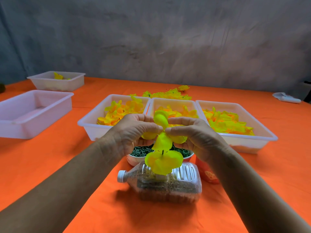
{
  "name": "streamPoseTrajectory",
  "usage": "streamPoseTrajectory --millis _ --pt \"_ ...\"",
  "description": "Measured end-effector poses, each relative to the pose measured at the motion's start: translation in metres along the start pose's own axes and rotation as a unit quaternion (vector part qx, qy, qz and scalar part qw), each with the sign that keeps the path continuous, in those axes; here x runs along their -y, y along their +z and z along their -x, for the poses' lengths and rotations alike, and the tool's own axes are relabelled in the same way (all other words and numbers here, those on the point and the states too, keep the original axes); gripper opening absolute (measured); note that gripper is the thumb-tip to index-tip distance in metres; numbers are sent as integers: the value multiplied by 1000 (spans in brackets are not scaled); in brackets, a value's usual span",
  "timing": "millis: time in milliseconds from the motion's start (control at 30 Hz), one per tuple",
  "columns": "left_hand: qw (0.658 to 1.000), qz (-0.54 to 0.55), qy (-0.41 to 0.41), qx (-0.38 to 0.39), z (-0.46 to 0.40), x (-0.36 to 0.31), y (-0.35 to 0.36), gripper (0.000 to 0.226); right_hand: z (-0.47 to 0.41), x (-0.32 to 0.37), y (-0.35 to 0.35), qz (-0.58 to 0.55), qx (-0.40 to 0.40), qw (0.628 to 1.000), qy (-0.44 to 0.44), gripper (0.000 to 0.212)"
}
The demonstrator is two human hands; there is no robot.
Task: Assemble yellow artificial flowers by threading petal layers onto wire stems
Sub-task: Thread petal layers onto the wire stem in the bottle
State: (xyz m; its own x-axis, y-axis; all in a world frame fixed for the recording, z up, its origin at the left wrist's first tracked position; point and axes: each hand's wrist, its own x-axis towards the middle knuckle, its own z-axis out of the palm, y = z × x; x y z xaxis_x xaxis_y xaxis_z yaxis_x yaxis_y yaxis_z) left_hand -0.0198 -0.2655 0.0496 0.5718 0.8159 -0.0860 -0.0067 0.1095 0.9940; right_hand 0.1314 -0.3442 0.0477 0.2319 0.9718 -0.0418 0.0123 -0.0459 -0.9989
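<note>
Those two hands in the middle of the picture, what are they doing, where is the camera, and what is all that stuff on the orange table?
No machine here: a person wears a camera on the head, looking forward and down. The left hand and right hand pinch a yellow petal layer above a thin dark stem. Another petal layer already sits lower on that stem, which rises from a plastic bottle lying on its side on the orange table. Behind are three white trays of yellow petals, two small bowls of green parts, finished flowers farther back, and two more trays at left.
</note>
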Motion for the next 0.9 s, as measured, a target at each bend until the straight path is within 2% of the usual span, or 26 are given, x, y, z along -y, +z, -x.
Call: streamPoseTrajectory --millis 67,300,400,500,600,767,900 --pt "1000 2 -6 5 0 -1 1 22 0 2 1 11 -4 1000 5 45" --pt "998 4 -33 49 3 -1 -1 20 1 1 4 -10 -17 999 39 27" --pt "998 -6 -42 54 3 -1 -2 26 2 0 5 -15 -20 999 46 30" --pt "998 -1 -38 54 3 -2 -3 18 2 2 6 -16 -22 998 49 31" --pt "998 -6 -33 59 2 -2 -3 26 1 5 6 -11 -23 999 46 32" --pt "997 -12 -38 62 0 3 -3 16 2 4 7 1 -30 998 57 31" --pt "997 -18 -34 63 -1 6 -5 18 2 2 6 -1 -22 998 63 33"
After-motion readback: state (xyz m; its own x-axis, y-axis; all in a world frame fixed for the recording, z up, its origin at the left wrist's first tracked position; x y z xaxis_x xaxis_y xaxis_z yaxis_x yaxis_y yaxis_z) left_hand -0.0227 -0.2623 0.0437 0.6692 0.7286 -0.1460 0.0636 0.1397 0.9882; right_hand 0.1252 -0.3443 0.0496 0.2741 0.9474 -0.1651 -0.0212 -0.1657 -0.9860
